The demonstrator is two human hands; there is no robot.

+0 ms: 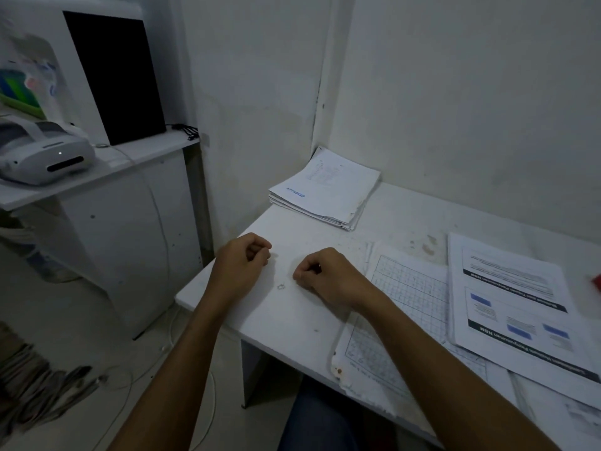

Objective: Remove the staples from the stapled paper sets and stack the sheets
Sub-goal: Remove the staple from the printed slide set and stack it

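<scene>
My left hand [242,263] and my right hand [320,276] rest side by side on the white desk [292,314], both with fingers curled and nothing visible in them. A small bent staple [280,286] lies on the desk between them. A stack of sheets [327,188] sits in the far corner against the wall. To my right lie a grid-printed paper set [403,307] under my right forearm and a printed paper set [517,307] with blue boxes.
A small red object [596,283] shows at the right edge. To the left, a shelf [107,167] holds a white device [42,154] and a black panel [113,76]. Cables hang to the floor, where papers [32,385] lie.
</scene>
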